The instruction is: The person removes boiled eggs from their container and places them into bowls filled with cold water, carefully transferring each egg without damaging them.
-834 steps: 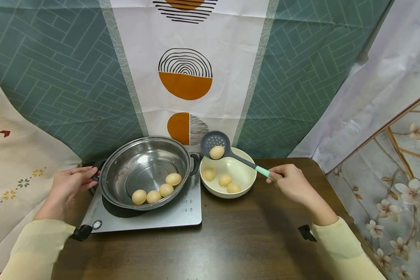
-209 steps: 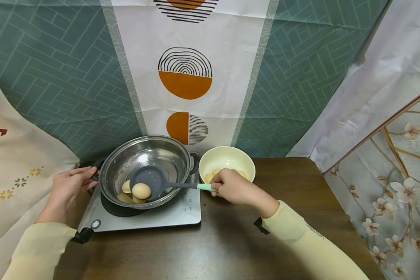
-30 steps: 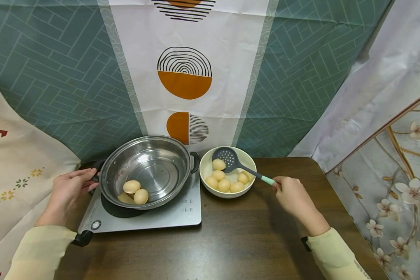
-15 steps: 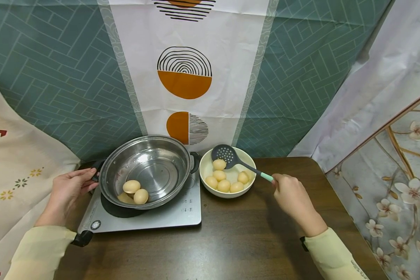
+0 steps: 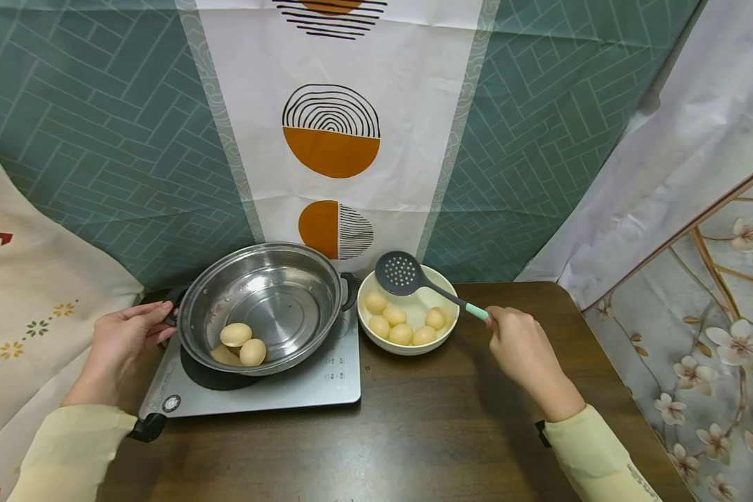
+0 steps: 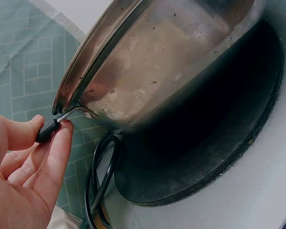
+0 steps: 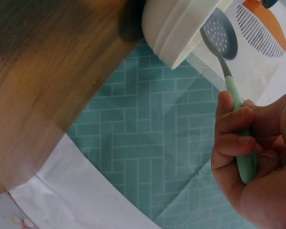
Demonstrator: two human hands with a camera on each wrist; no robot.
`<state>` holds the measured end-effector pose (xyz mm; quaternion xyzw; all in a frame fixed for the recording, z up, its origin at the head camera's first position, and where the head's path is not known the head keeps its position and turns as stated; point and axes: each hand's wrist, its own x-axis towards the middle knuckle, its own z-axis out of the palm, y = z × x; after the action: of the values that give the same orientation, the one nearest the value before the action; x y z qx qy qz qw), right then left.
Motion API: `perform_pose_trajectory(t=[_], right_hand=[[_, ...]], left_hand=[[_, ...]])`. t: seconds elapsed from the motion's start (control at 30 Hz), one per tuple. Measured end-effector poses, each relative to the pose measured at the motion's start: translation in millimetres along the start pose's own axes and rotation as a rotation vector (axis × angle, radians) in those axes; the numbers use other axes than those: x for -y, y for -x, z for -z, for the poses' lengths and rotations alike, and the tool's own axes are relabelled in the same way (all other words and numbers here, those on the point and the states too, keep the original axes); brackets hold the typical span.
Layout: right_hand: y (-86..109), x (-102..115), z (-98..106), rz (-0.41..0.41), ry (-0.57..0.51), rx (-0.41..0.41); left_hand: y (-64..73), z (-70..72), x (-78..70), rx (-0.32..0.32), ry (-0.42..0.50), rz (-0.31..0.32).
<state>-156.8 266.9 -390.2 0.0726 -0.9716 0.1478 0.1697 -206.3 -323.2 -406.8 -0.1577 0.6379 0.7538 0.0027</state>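
My left hand (image 5: 122, 337) pinches the black side handle (image 6: 48, 130) of a steel pan (image 5: 288, 314) between thumb and fingers. Two eggs (image 5: 235, 335) show clearly at the pan's near left, beside a paler shape that looks submerged. In my right hand (image 5: 523, 348) is the mint-green handle (image 7: 232, 90) of a grey skimmer, the fingers curled round it. The skimmer's perforated head (image 5: 398, 273) hangs over the back left rim of a cream bowl (image 5: 408, 351), with no egg on it. Several eggs (image 5: 401, 334) lie inside the bowl.
Beneath the pan is a silver induction cooker (image 5: 326, 394) with a dark round plate (image 6: 195, 157). A black cable (image 6: 93, 181) loops beside it. All stands on a brown wooden table (image 5: 414, 432), against a patterned cloth backdrop (image 5: 514, 174).
The egg that lay on the skimmer has rolled off into the left side of the bowl. My right hand has raised the skimmer slightly, up and left. My left hand stays put.
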Motion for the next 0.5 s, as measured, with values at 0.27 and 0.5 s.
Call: perform_pose_trajectory(t=[0.27,0.5], right_hand=[[-0.5,0.7,2.1,0.000,-0.005,-0.020],[-1.2,3.3,4.0,0.004,-0.017,-0.013]], left_hand=[[-0.8,0.0,0.0,-0.007,-0.020,0.015],[-1.8,1.1,0.2,-0.019,-0.054,0.002]])
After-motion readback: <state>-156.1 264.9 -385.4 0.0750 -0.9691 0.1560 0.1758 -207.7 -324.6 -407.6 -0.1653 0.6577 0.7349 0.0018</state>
